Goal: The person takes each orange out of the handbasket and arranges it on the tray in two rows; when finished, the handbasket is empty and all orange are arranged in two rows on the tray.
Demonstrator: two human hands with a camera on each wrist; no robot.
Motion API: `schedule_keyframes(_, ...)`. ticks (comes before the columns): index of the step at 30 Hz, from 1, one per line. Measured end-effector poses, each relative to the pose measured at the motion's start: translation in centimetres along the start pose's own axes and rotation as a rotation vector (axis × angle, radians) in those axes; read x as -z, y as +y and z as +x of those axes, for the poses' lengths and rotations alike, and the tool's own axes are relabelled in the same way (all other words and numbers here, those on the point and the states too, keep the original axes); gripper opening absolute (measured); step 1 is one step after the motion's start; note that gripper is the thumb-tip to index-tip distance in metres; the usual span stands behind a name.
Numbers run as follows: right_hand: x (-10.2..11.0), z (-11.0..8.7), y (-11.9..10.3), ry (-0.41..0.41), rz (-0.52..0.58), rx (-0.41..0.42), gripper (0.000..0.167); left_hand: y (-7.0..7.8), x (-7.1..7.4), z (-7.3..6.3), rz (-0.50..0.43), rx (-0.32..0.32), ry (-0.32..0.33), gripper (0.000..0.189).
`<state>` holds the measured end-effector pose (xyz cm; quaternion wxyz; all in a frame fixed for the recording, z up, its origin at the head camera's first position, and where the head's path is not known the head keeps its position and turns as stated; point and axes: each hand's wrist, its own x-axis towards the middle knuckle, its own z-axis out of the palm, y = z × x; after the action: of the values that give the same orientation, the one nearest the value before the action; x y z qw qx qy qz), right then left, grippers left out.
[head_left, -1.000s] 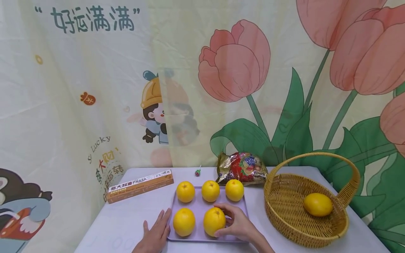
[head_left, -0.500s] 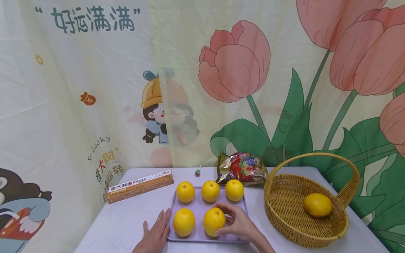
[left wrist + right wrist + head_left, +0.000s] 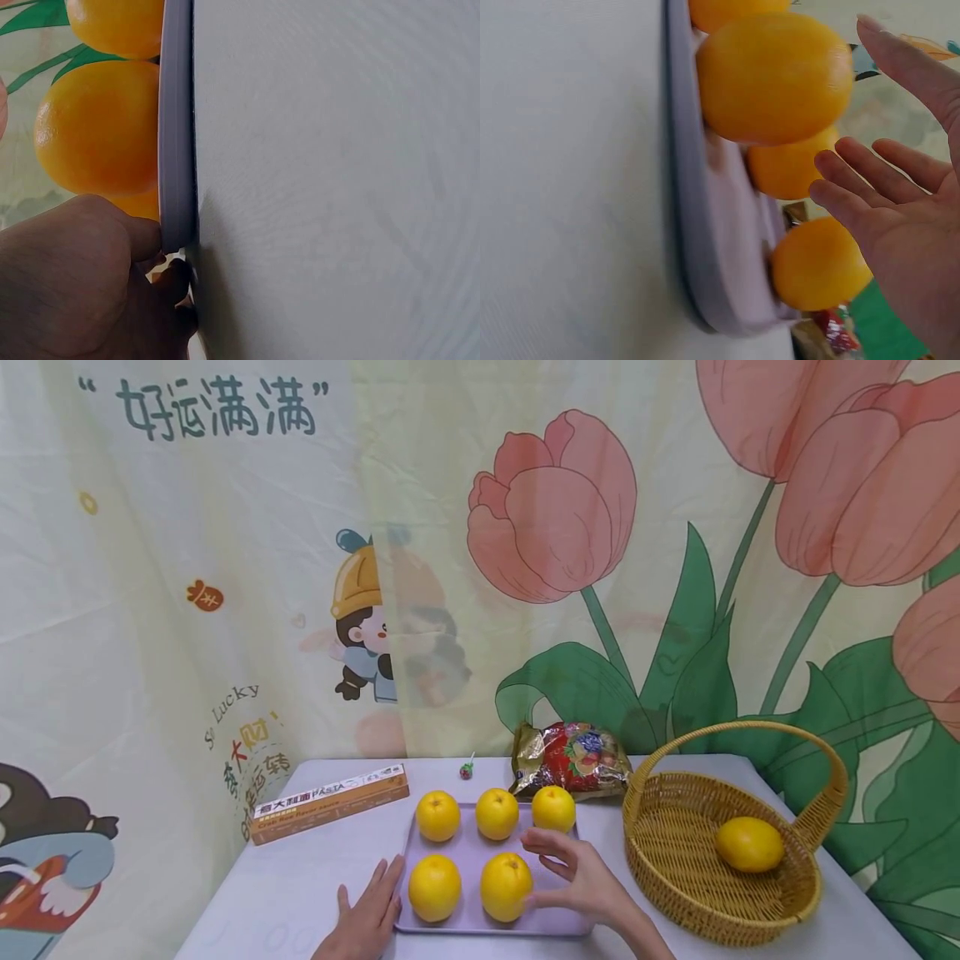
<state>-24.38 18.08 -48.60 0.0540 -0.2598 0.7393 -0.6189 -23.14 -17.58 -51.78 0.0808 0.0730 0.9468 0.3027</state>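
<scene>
Several oranges sit on a lilac tray [image 3: 468,893], three in the back row and two in front. My right hand [image 3: 581,881] is just right of the front right orange [image 3: 506,887], its fingers spread. In the right wrist view a gap shows between those fingers and the nearest orange [image 3: 776,79]. My left hand [image 3: 365,910] rests against the tray's left edge, beside the front left orange [image 3: 435,887]. The left wrist view shows its fingers at the tray rim [image 3: 176,135]. Another yellow-orange fruit [image 3: 750,844] lies inside a wicker basket [image 3: 697,927] on the right.
A long pasta box [image 3: 330,803] lies at the back left of the white table. Behind the tray are a small lollipop-like item [image 3: 467,770] and a shiny red and gold packet [image 3: 570,760]. The basket's tall handle [image 3: 738,724] arches upward. A printed cloth hangs behind.
My right hand has let go of the front right orange and drawn slightly to the right, fingers opening. That orange stays on the tray. The left hand keeps its place.
</scene>
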Motion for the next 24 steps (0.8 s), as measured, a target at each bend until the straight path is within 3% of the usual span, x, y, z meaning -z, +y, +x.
schedule_keyframes(5, 2.2, -1.9, -2.2, 0.022, -0.06, 0.05, 0.078, -0.1, -0.1, 0.0, -0.005, 0.011, -0.001, 0.061)
schedule_keyframes(13, 7.9, -5.0, -5.5, 0.178, -0.212, 0.039, 0.071, -0.1, 0.2, -0.1, -0.004, 0.028, -0.007, 0.062)
schedule_keyframes(19, 13.3, -6.7, -5.5, 0.289, -0.328, 0.027, 0.067, -0.4, 0.2, 0.1, -0.014, 0.022, -0.008, 0.062)
schedule_keyframes(24, 17.1, -8.8, -4.7, 0.36, -0.375, -0.033, 0.066, -0.3, 0.1, 0.2, -0.011, 0.013, -0.012, 0.062)
